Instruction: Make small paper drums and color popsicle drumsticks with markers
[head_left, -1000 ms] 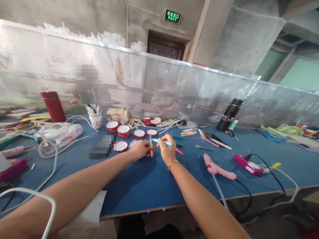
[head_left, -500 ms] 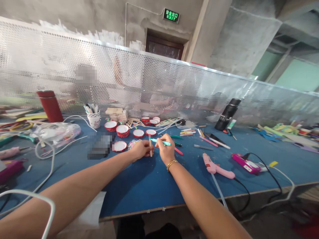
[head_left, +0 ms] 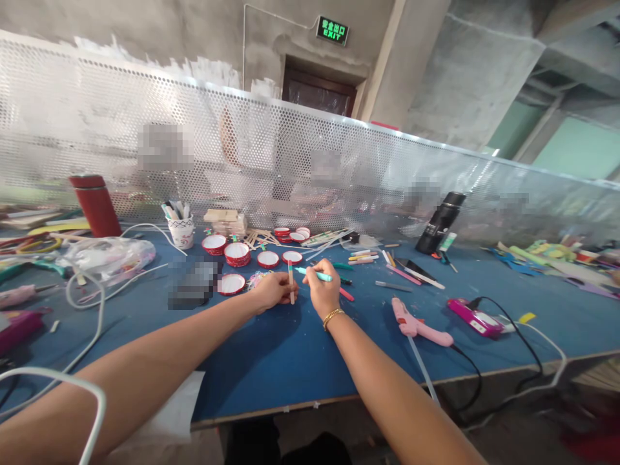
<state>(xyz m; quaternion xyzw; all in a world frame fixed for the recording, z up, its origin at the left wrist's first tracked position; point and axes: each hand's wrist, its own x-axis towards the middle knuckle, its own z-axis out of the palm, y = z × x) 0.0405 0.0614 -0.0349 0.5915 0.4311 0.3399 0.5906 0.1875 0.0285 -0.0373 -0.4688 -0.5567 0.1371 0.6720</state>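
Both forearms reach out from the near edge of the blue desk (head_left: 271,361) toward its middle. There the left hand (head_left: 272,289) pinches a thin wooden stick (head_left: 291,282), held upright with its lower end close to the desk top. Just beside it, the right hand (head_left: 323,292), with a gold bracelet (head_left: 334,317) at the wrist, grips a teal pen (head_left: 314,274) whose tip points left at the stick.

To the right of the hands a pink glue gun (head_left: 420,325) lies flat, its black cord running off the near edge. Farther right rests a magenta device (head_left: 477,317).

Behind the hands sit several round red lids (head_left: 237,253), and at their left a paper cup of pens (head_left: 181,229). Along the far edge stand a red flask (head_left: 95,205) toward the left and a black flask (head_left: 440,223) toward the right, against a perforated metal screen (head_left: 300,161).
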